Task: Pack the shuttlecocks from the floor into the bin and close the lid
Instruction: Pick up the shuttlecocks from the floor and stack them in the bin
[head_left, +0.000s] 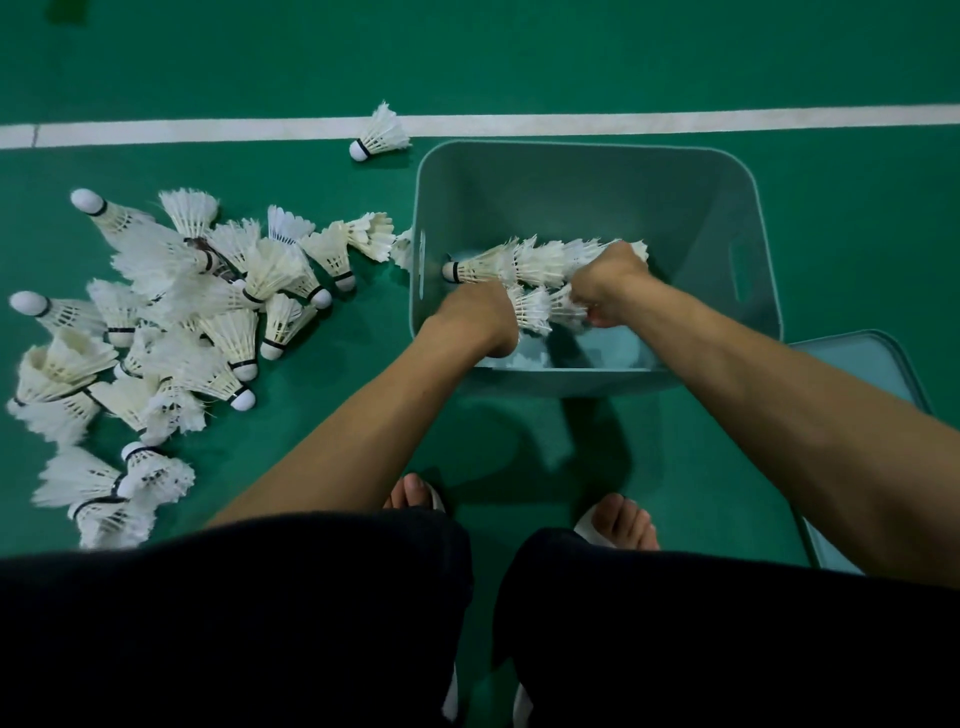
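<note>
A pale teal bin (597, 156) stands open on the green floor ahead of me. Both my hands reach down into it. My left hand (480, 312) and my right hand (608, 283) are closed around nested rows of white shuttlecocks (524, 262) that lie sideways inside the bin, cork end to the left. A pile of several white feather shuttlecocks (171, 322) lies on the floor left of the bin. One single shuttlecock (379, 134) rests on the white court line behind the bin's left corner. The bin's lid (862, 374) lies on the floor to the right, partly hidden by my right forearm.
A white court line (208, 130) runs across the floor behind the bin. My dark-clad knees fill the bottom of the view, and my feet in white sandals (618, 522) stand just in front of the bin.
</note>
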